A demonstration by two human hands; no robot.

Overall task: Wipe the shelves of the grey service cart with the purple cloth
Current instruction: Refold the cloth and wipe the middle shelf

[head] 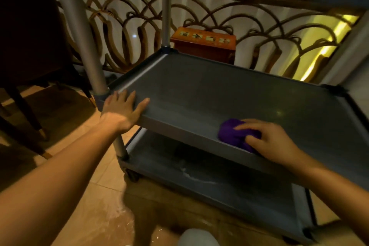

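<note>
The grey service cart's middle shelf (229, 94) fills the centre of the view, with the bottom shelf (229, 183) below it and the top shelf's underside above. A bunched purple cloth (231, 133) lies on the middle shelf close to its near rim. My right hand (273, 142) presses down on the cloth, fingers spread over it. My left hand (121, 108) rests flat on the shelf's near left corner, beside the cart's metal post (79, 32).
A dark chair (30, 46) stands left of the cart on the tiled floor (83, 166). Behind the cart runs a curved wooden railing (219, 16), with an orange wooden box (203, 44) beside it. A wet patch shows on the bottom shelf and on the floor.
</note>
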